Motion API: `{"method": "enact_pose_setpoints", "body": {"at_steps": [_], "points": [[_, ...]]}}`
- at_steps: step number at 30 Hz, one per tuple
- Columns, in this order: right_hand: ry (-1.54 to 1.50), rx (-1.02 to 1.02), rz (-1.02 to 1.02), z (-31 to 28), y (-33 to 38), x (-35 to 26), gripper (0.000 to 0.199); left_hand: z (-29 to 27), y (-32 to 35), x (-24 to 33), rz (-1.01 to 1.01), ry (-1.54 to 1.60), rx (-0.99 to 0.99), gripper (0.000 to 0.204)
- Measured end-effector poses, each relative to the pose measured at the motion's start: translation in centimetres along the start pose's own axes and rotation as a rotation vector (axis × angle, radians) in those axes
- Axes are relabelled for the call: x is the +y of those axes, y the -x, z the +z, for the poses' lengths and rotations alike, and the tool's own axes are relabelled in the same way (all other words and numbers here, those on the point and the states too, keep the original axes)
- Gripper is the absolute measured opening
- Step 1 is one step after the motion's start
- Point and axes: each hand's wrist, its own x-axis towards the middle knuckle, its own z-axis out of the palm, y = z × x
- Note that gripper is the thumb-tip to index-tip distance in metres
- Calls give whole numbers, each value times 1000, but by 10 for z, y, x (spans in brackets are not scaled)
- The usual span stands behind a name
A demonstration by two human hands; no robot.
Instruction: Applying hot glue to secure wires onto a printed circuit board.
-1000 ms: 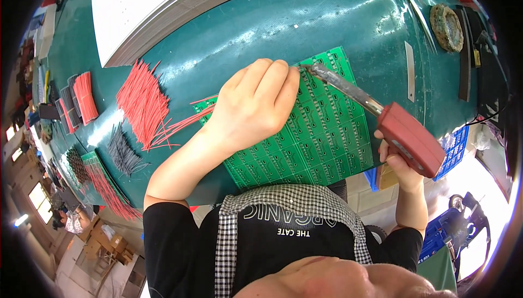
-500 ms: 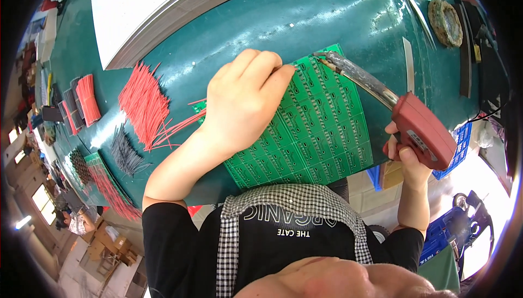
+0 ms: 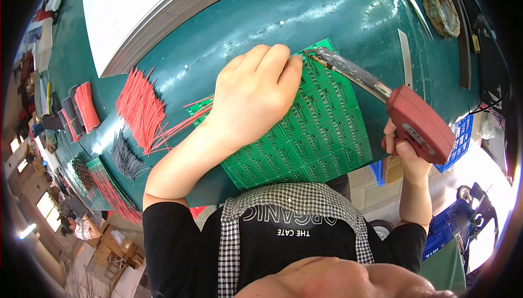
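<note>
Green sheeting covers our table, with a checked apron at its near edge. Just beyond the apron we see a large green circuit-board panel, lying at a slant under our hands. Our right hand, off the panel's right side, wraps its fingers round the grip of a red soldering gun. Its dark tip reaches the panel's far corner, beside our left fingertips; whether it touches the board we cannot tell. Our left hand is over the panel with its fingers curled closed about a few red wires, whose tails trail out to the left; the palm hides their other ends.

Left of the panel we have a heap of dark wires, a bigger heap of red wires and, farther left, a tied red bundle. Across the table stands a stack of white-topped sheets; to the far right lie a thin metal strip and a rough round dish. Past the table's right end we make out a blue crate, and down on the left, cardboard boxes and a bright window.
</note>
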Motion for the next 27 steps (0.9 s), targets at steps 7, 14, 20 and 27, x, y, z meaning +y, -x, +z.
{"method": "enact_pose_setpoints", "body": {"at_steps": [7, 14, 20, 27], "points": [[163, 89, -45, 7, -5, 5, 63, 1, 0, 1, 25, -37, -2, 24], [178, 101, -93, 3, -3, 6, 64, -1, 0, 1, 44, -51, -11, 25], [-30, 35, -47, -3, -3, 2, 56, 1, -1, 0, 109, -87, 38, 14], [-8, 65, -92, -6, -3, 2, 55, 3, -3, -2, 14, 32, 31, 16]]}}
